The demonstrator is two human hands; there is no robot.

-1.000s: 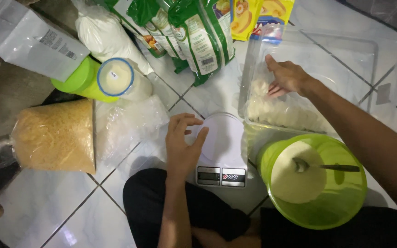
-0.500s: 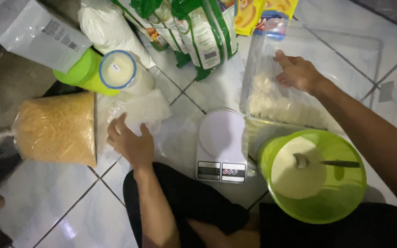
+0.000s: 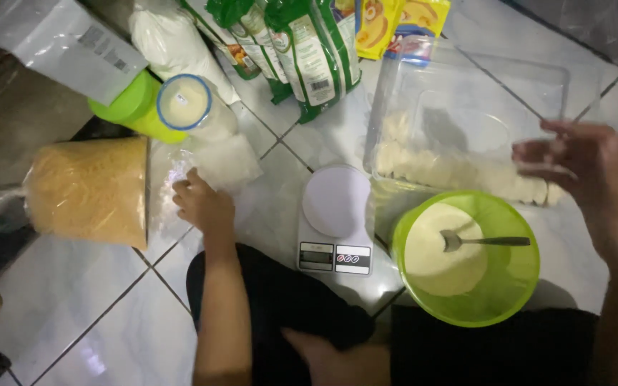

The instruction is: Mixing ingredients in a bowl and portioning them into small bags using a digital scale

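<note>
On tiles, left hand (image 3: pixel 202 204) touches plastic bag (image 3: pixel 212 161) (clear)

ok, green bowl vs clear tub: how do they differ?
The green bowl is round and opaque; the clear tub is rectangular and see-through. The green bowl holds pale powder with a spoon in it; the clear tub holds a row of pale dough pieces. Both sit open on the tiled floor.

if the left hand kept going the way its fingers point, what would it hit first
The left hand points up and away from the body, already on the clear plastic bag. Straight on, it would likely meet the blue-rimmed round container first, then the green tub, though depth is hard to judge.
</note>
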